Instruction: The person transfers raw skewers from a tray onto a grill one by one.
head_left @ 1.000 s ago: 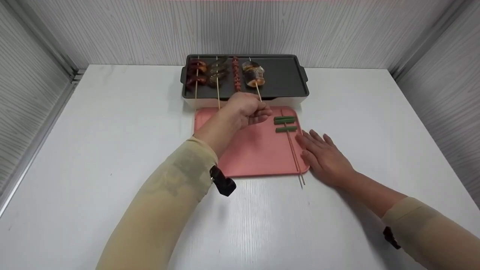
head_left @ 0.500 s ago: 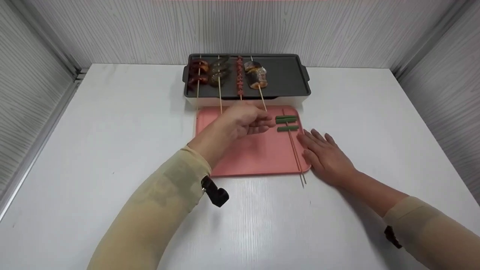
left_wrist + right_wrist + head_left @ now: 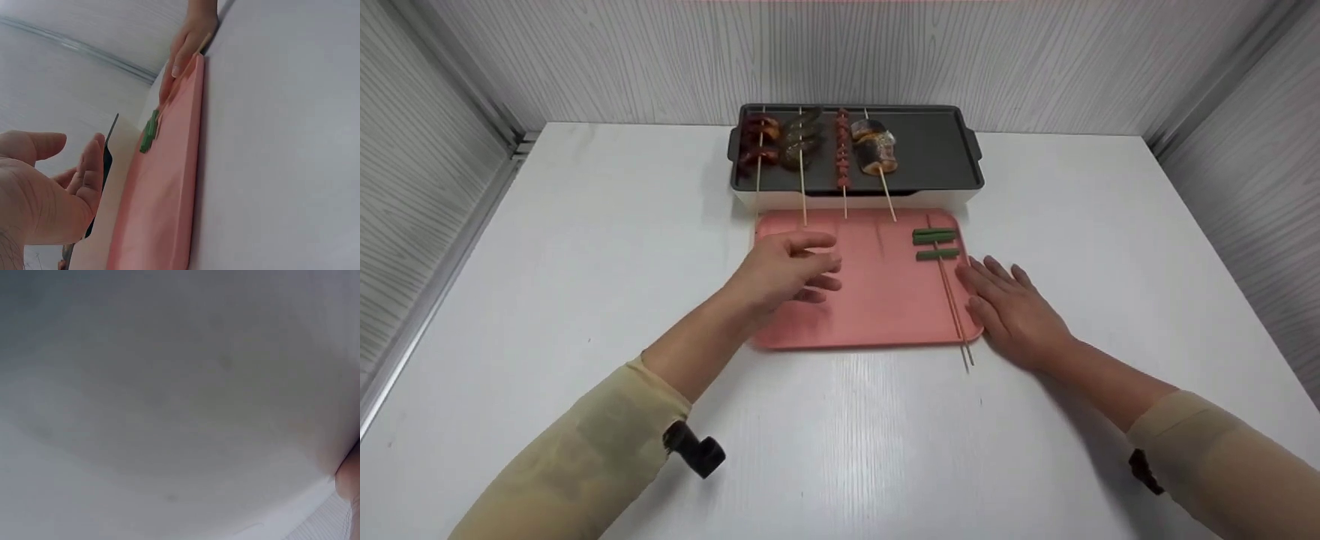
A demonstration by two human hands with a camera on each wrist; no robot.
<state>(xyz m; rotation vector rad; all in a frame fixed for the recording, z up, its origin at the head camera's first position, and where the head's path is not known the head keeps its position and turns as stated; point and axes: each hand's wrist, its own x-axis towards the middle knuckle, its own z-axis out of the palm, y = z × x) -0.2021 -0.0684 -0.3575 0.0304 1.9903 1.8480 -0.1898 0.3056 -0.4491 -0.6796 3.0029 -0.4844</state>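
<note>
My left hand [image 3: 784,274] hovers over the left part of the pink tray [image 3: 877,307], fingers loosely bent and nothing between them. My right hand [image 3: 1020,319] lies flat against the tray's right edge. Beside its fingers, a skewer of green vegetable pieces [image 3: 937,255] rests on the tray, its sticks poking past the front rim. Behind the tray, a dark grill pan [image 3: 934,154] carries several skewers: dark red pieces [image 3: 761,154], dark green pieces [image 3: 801,142], a thin row of small red pieces [image 3: 843,150] and browned chunks that look like fish [image 3: 876,150].
The grill pan sits on a white base [image 3: 945,200] near the back wall [image 3: 840,60]. Several stick ends overhang its front, above the tray's back rim. White table surface [image 3: 840,442] surrounds everything. A sleeve blurs most of the right wrist view.
My left hand has let go of the browned-chunk skewer's stick and drawn back to the left and toward me. That skewer stays on the pan. My right hand has kept its place.
</note>
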